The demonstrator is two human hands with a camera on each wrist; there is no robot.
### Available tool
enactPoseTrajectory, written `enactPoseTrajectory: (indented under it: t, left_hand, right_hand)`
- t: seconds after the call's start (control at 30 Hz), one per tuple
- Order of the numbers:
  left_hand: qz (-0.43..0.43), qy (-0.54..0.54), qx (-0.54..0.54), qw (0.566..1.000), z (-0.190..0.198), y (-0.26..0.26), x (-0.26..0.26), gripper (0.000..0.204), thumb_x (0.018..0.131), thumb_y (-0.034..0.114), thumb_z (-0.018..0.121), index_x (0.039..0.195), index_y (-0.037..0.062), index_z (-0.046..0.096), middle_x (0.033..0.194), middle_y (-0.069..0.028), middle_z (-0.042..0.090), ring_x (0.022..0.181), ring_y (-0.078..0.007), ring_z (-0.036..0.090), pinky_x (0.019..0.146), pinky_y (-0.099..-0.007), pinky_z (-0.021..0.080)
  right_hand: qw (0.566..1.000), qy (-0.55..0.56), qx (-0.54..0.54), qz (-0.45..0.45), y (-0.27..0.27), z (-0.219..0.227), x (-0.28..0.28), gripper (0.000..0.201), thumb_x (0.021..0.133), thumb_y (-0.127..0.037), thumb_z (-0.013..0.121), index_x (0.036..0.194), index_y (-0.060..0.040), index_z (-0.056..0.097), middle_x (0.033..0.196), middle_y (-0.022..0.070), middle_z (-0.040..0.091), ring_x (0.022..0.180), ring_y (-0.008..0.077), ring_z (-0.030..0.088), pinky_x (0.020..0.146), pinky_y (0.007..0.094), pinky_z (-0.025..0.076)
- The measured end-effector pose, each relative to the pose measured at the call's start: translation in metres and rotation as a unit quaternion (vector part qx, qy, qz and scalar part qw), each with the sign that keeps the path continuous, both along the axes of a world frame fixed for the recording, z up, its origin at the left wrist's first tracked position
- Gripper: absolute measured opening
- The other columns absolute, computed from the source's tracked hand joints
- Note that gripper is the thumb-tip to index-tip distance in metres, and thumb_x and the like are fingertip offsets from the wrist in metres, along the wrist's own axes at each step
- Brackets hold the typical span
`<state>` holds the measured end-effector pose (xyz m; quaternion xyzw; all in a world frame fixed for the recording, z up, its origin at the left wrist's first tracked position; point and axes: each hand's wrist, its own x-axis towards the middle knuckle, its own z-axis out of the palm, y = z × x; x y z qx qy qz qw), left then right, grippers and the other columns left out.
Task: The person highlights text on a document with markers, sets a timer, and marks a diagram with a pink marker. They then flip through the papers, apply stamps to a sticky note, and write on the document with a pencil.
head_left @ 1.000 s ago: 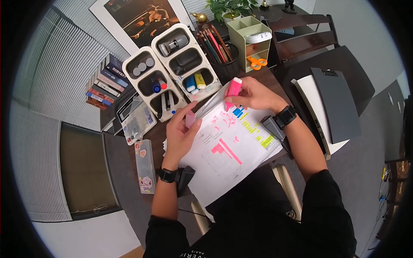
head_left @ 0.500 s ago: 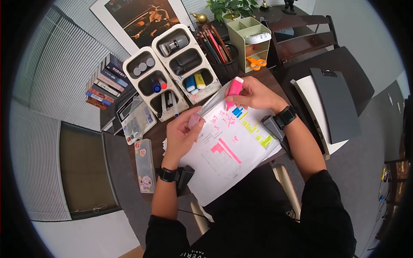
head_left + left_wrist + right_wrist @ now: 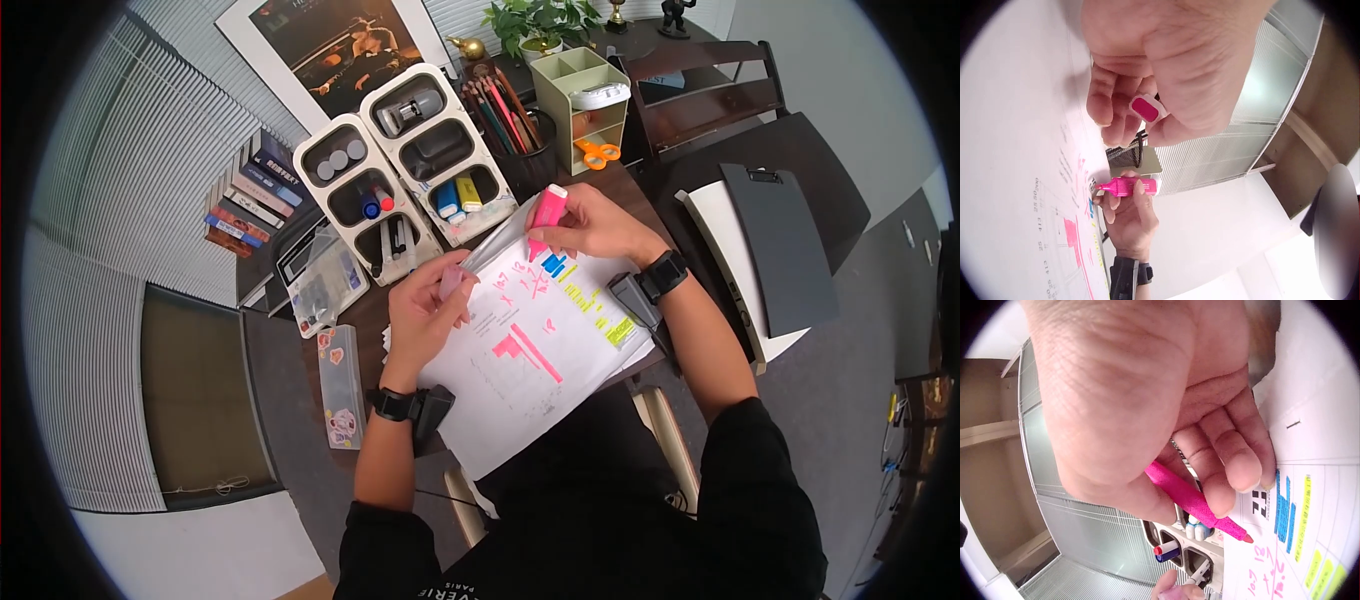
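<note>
My right hand [image 3: 600,228] grips a pink highlighter [image 3: 548,210], uncapped, its tip down close to the paper [image 3: 500,430]. In the right wrist view the highlighter's tip [image 3: 1246,538] is beside pink handwritten numbers; whether it touches the sheet I cannot tell. My left hand [image 3: 425,310] pinches the translucent pink cap [image 3: 455,281] above the sheet's upper left edge. The left wrist view shows the cap's pink inside [image 3: 1146,109] between thumb and fingers. Pink bars, yellow strips and blue marks cover parts of the sheet.
Two cream organizers [image 3: 352,218] with markers stand behind the paper. Farther back are a mesh pencil cup [image 3: 530,160] and a green holder [image 3: 590,130] with orange scissors. A clear pencil case [image 3: 342,385] lies at the left, a dark clipboard [image 3: 780,250] at the right.
Over the last second my left hand has turned slightly and its fingers have closed in around the cap. My right hand stays nearly in place with the highlighter. The head view has shifted slightly.
</note>
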<state>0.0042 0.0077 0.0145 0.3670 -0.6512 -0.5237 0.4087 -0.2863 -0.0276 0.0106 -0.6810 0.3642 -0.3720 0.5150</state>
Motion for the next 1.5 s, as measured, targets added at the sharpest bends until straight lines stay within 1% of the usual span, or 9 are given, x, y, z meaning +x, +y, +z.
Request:
enactPoseTrajectory:
  t: [0.17, 0.27, 0.57, 0.63, 0.83, 1.07, 1.13, 1.33, 1.5]
  left_hand:
    - [0.006, 0.002, 0.000, 1.000, 0.002, 0.002, -0.002, 0.042, 0.092, 0.000, 0.067, 0.133, -0.0024, 0.057, 0.106, -0.0102, 0.072, 0.066, -0.0086, 0.063, 0.056, -0.0212, 0.049]
    - [-0.007, 0.008, -0.011, 1.000, -0.003, -0.001, 0.000, 0.044, 0.093, 0.001, 0.067, 0.135, -0.0030, 0.054, 0.110, -0.0147, 0.071, 0.068, -0.0117, 0.064, 0.056, -0.0232, 0.050]
    - [-0.034, -0.004, -0.021, 0.999, -0.009, -0.002, 0.001, 0.038, 0.091, -0.005, 0.068, 0.128, -0.0037, 0.061, 0.119, -0.0125, 0.066, 0.086, -0.0158, 0.068, 0.065, -0.0245, 0.055]
    - [-0.041, -0.013, -0.044, 0.998, -0.011, -0.004, 0.001, 0.037, 0.089, -0.008, 0.068, 0.126, -0.0035, 0.063, 0.119, -0.0116, 0.064, 0.090, -0.0161, 0.068, 0.066, -0.0243, 0.056]
    - [-0.042, -0.039, -0.062, 0.996, -0.008, -0.003, 0.001, 0.036, 0.087, -0.009, 0.069, 0.123, -0.0034, 0.066, 0.119, -0.0111, 0.063, 0.097, -0.0141, 0.065, 0.067, -0.0239, 0.057]
    - [-0.042, -0.027, -0.031, 0.998, -0.012, -0.005, 0.002, 0.037, 0.087, -0.007, 0.071, 0.124, -0.0028, 0.066, 0.118, -0.0101, 0.063, 0.097, -0.0134, 0.064, 0.067, -0.0238, 0.056]
    - [-0.038, -0.035, -0.030, 0.998, -0.011, -0.004, 0.002, 0.039, 0.088, -0.006, 0.071, 0.126, -0.0033, 0.064, 0.114, -0.0100, 0.065, 0.092, -0.0135, 0.066, 0.066, -0.0237, 0.056]
    - [-0.022, -0.003, 0.004, 1.000, -0.010, -0.001, 0.001, 0.040, 0.090, -0.003, 0.070, 0.129, -0.0005, 0.063, 0.102, -0.0067, 0.068, 0.080, -0.0097, 0.066, 0.063, -0.0220, 0.054]
    - [-0.019, -0.010, 0.007, 1.000, -0.009, -0.003, 0.001, 0.044, 0.092, -0.001, 0.069, 0.135, -0.0019, 0.058, 0.105, -0.0110, 0.070, 0.078, -0.0123, 0.068, 0.062, -0.0231, 0.053]
  right_hand:
    - [1.000, 0.013, 0.001, -0.006, -0.002, -0.007, -0.001, 0.020, 0.094, -0.020, 0.070, 0.089, -0.0007, 0.069, 0.066, 0.0008, 0.060, 0.055, 0.0080, 0.056, 0.052, 0.0248, 0.045]
    - [1.000, 0.019, 0.004, 0.007, -0.002, -0.004, -0.001, 0.012, 0.096, -0.012, 0.068, 0.098, -0.0001, 0.066, 0.069, 0.0012, 0.062, 0.057, 0.0067, 0.056, 0.052, 0.0234, 0.044]
    - [1.000, 0.023, 0.014, 0.002, -0.003, -0.006, 0.000, 0.012, 0.096, -0.012, 0.068, 0.099, 0.0000, 0.066, 0.069, 0.0013, 0.062, 0.056, 0.0070, 0.055, 0.052, 0.0237, 0.044]
    - [1.000, -0.002, 0.010, -0.003, -0.001, -0.004, 0.000, 0.021, 0.094, -0.021, 0.071, 0.093, -0.0001, 0.069, 0.068, 0.0020, 0.062, 0.057, 0.0078, 0.057, 0.051, 0.0242, 0.046]
    - [0.996, -0.080, 0.007, 0.049, -0.002, -0.007, -0.004, 0.018, 0.096, -0.018, 0.066, 0.096, -0.0003, 0.067, 0.074, 0.0050, 0.064, 0.060, 0.0104, 0.057, 0.055, 0.0260, 0.045]
    - [0.995, -0.078, -0.011, 0.060, -0.002, -0.002, -0.004, 0.016, 0.095, -0.016, 0.066, 0.094, -0.0005, 0.066, 0.073, 0.0047, 0.063, 0.060, 0.0112, 0.057, 0.056, 0.0265, 0.045]
    - [0.999, -0.010, -0.007, 0.040, 0.000, 0.000, -0.002, 0.016, 0.093, -0.017, 0.069, 0.093, -0.0013, 0.067, 0.072, 0.0040, 0.063, 0.060, 0.0109, 0.057, 0.056, 0.0264, 0.046]
    - [0.999, 0.000, 0.005, 0.034, -0.003, -0.005, -0.001, 0.012, 0.095, -0.010, 0.068, 0.096, 0.0008, 0.065, 0.073, 0.0033, 0.063, 0.059, 0.0077, 0.056, 0.054, 0.0243, 0.045]
    - [1.000, 0.000, 0.000, 0.025, -0.002, -0.001, -0.001, 0.014, 0.093, -0.014, 0.069, 0.093, -0.0002, 0.067, 0.069, 0.0029, 0.062, 0.058, 0.0090, 0.057, 0.053, 0.0255, 0.046]
